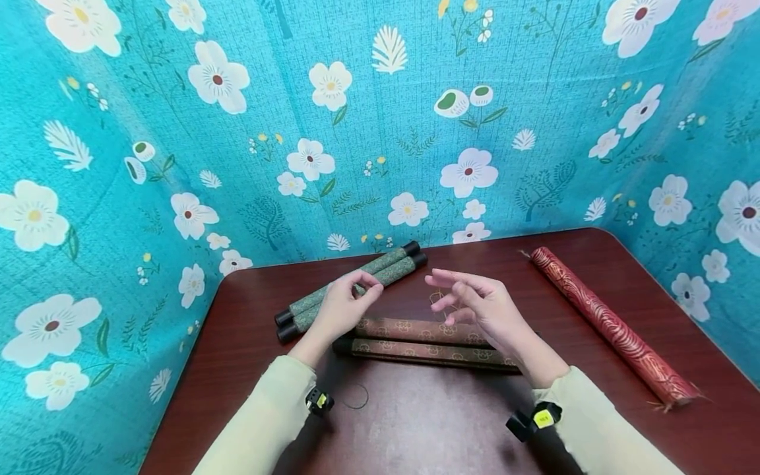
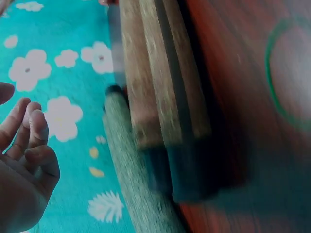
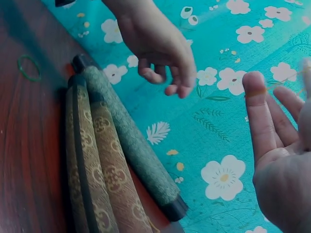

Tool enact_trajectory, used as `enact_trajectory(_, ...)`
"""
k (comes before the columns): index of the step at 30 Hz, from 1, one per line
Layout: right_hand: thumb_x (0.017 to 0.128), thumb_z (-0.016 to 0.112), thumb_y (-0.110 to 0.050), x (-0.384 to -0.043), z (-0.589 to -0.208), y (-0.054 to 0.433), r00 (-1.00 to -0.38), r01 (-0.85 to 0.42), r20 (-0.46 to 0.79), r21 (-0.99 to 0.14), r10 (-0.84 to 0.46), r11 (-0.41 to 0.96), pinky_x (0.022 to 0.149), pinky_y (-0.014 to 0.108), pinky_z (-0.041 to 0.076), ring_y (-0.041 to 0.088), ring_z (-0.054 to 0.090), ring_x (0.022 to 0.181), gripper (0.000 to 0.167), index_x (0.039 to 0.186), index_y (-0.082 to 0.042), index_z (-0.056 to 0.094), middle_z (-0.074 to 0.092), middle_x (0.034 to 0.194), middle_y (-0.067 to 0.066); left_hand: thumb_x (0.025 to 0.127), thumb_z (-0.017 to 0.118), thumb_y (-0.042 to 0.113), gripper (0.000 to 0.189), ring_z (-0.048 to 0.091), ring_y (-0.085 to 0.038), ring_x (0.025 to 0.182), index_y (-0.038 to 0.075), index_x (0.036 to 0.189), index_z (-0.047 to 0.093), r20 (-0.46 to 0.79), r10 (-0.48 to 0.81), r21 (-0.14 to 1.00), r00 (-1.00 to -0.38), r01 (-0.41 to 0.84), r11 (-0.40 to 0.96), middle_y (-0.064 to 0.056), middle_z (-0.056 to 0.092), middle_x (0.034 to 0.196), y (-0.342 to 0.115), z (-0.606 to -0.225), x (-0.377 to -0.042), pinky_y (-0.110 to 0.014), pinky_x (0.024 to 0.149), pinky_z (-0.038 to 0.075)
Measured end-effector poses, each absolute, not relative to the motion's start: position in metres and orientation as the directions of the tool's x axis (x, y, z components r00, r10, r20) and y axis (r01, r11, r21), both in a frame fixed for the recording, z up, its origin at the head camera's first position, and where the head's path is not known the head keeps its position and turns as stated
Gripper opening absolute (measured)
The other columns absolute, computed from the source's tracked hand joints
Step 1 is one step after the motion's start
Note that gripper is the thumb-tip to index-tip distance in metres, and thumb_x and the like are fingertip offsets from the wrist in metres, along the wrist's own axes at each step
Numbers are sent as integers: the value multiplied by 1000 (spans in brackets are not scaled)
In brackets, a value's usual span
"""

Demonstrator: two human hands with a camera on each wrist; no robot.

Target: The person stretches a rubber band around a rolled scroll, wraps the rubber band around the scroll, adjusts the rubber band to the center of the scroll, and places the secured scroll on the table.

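A thin yellow rubber band (image 3: 262, 91) loops over a fingertip of my right hand (image 1: 489, 303) and runs across to another finger. The fingers of that hand are spread and fairly straight, above the right end of two brown patterned scrolls (image 1: 427, 351). My left hand (image 1: 344, 303) hovers over the scrolls' left end, its fingers loosely bent; nothing shows in its grasp. The brown scrolls lie side by side with dark end knobs. Behind them, two green scrolls (image 1: 388, 272) with black ends lie at a slant, partly covered by my left hand.
A red and gold scroll (image 1: 611, 323) with loose strings at its ends lies slanted on the right of the dark red table (image 1: 237, 369). A thin green loop (image 1: 356, 397) rests near the front. Flowered turquoise cloth (image 1: 356, 132) hangs behind the table.
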State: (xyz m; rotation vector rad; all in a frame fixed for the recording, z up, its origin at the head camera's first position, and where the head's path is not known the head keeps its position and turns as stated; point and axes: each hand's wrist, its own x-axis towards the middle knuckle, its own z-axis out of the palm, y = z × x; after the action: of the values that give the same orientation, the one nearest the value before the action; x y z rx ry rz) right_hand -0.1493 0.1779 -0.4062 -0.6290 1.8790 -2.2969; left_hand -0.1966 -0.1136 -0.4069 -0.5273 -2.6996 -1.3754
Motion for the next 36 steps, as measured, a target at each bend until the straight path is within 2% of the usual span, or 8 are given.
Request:
enact_trajectory(5, 111, 56, -4, -148, -403, 186, -908, -177, 230, -968, -351, -176, 76, 42, 67, 21, 78, 103, 41, 152, -3, 58, 70, 140, 10, 103, 74, 29, 14, 61, -15, 74, 18, 112, 75, 204, 242, 666, -949, 316, 675, 2, 72, 104, -131, -412, -209, -38, 72, 53)
enact_trajectory(11, 107, 64, -6, -145, -402, 195, -906, -195, 209, -978, -369, -74, 81, 53, 65, 25, 77, 111, 44, 151, -9, 60, 67, 144, 16, 101, 76, 37, 27, 63, -17, 85, 20, 121, 72, 197, 248, 550, -948, 317, 773, -2, 69, 115, -141, -414, -219, -42, 73, 55)
enact_trajectory(14, 106, 64, -1, -143, -402, 198, -893, -219, 225, -974, -390, -58, 80, 52, 66, 24, 76, 112, 48, 153, -7, 58, 66, 144, 12, 100, 76, 39, 33, 66, -22, 97, 19, 126, 71, 208, 259, 501, -943, 330, 800, -4, 68, 122, -141, -416, -225, -47, 80, 57)
enact_trajectory(16, 105, 63, 2, -142, -402, 199, -882, -234, 236, -971, -408, -57, 81, 53, 65, 23, 75, 113, 50, 154, -4, 55, 66, 145, 10, 100, 76, 39, 40, 66, -26, 110, 18, 133, 70, 206, 271, 463, -940, 338, 819, -5, 68, 129, -141, -417, -229, -51, 90, 57)
enact_trajectory(21, 103, 65, 4, -140, -399, 202, -869, -256, 245, -966, -429, -32, 82, 57, 64, 23, 74, 115, 55, 155, 2, 50, 65, 146, 5, 98, 79, 42, 60, 58, -35, 135, 17, 149, 63, 184, 304, 363, -935, 352, 863, -10, 63, 145, -140, -420, -238, -60, 106, 49)
enact_trajectory(27, 102, 66, 5, -137, -397, 206, -868, -279, 247, -960, -430, 12, 83, 51, 65, 19, 73, 115, 57, 156, -1, 51, 60, 150, 20, 94, 81, 49, 79, 50, -38, 144, 17, 160, 51, 92, 295, 300, -951, 309, 902, -11, 53, 159, -139, -423, -249, -63, 111, 46)
enact_trajectory(33, 101, 69, 1, -134, -397, 211, -871, -286, 237, -957, -430, 51, 82, 51, 65, 20, 73, 115, 58, 156, -4, 52, 60, 151, 16, 94, 80, 51, 89, 41, -41, 152, 15, 166, 41, -29, 264, 273, -964, 246, 930, -16, 41, 168, -139, -430, -259, -63, 118, 40)
enact_trajectory(36, 100, 70, 1, -133, -397, 213, -870, -298, 241, -952, -431, 69, 82, 49, 66, 22, 73, 114, 58, 156, -5, 53, 62, 150, 10, 94, 80, 50, 91, 39, -42, 153, 14, 167, 39, -64, 245, 263, -967, 220, 939, -17, 38, 170, -140, -434, -262, -61, 121, 37)
